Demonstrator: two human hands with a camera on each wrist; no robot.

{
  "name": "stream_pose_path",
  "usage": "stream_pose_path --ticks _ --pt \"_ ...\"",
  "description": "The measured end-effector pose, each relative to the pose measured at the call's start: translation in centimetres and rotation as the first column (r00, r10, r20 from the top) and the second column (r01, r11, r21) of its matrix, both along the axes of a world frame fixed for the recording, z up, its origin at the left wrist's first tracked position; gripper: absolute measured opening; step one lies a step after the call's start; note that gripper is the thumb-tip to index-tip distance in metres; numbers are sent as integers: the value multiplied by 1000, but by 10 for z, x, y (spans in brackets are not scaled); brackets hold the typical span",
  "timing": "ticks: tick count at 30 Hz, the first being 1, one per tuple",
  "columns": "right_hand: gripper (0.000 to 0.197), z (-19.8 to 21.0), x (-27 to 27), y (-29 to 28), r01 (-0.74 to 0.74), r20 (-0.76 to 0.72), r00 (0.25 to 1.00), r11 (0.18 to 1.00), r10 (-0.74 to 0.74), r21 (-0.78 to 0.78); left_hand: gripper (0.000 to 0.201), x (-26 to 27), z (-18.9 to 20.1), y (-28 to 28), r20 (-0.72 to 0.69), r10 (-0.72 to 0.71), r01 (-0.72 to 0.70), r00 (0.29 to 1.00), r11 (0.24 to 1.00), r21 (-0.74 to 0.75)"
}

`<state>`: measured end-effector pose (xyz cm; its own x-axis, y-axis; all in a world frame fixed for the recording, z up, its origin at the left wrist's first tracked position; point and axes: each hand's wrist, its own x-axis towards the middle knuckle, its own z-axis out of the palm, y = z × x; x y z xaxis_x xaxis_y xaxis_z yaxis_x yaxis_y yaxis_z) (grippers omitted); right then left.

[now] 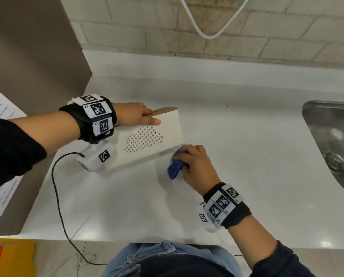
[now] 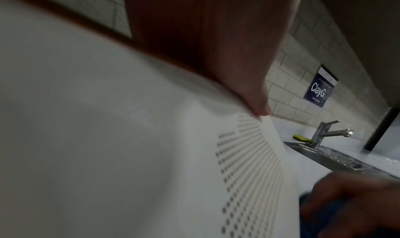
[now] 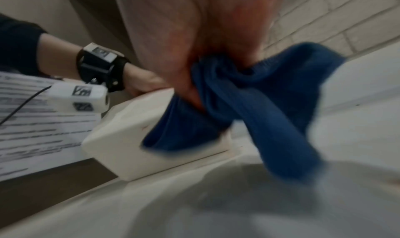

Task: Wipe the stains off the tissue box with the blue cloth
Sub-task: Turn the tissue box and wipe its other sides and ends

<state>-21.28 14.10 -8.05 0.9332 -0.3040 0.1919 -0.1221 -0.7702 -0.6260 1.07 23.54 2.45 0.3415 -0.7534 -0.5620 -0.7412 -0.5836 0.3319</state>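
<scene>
Tissue box — white, dotted cloud pattern, on the countertop left of the sink. Left hand clasps its far upper edge, thumb laid across the face. Right hand — fingers curled round the bunched blue cloth, pressed against the box's near right corner.

white counter: tissue box lying on it.
</scene>
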Motion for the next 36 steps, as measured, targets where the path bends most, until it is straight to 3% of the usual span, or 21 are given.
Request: stream_pose_path --ticks 3,4,6,8,10,13,18,22,24,26,29,34,36 --pt "33 13 -14 -11 97 -81 993 977 -83 190 50 -8 -3 2 -13 72 -73 997 995 -74" --pt "32 23 -15 -13 148 -56 989 938 -137 314 50 -9 -5 2 -7 116 -116 993 988 -100" --pt "35 45 -6 -13 136 144 962 866 -231 482 50 -10 -9 4 -10 194 -194 981 971 -142" --pt "31 57 15 -13 60 338 914 901 -222 430 49 -11 -13 6 -16 232 -231 973 956 -180" --pt "30 53 40 -15 69 368 911 950 -184 304 47 -15 -17 9 -24 258 -257 966 942 -213" --pt "28 45 59 -9 83 292 951 994 -98 66 45 -19 -21 12 -26 291 -287 956 920 -267" --pt "30 36 46 -3 2 174 985 999 6 -48 44 -19 -20 12 -28 310 -306 950 911 -276" --pt "17 23 17 -18 -90 -146 987 985 68 -147 44 -20 -21 12 -15 316 -307 949 907 -287" --pt "21 27 4 -30 2 -210 977 992 -28 -123 44 -20 -20 13 -22 322 -314 947 904 -290" --pt "23 39 -1 -38 104 -37 994 994 -106 -46 44 -20 -20 13 -16 320 -311 947 906 -288" --pt "26 55 19 -39 92 255 958 984 -130 155 44 -21 -22 14 -13 326 -315 945 903 -291" --pt "26 47 59 -24 33 336 934 968 -119 251 43 -23 -23 12 -16 345 -332 939 890 -313" --pt "24 38 48 -25 80 268 948 943 -172 322 42 -22 -24 12 -33 348 -339 937 882 -327"
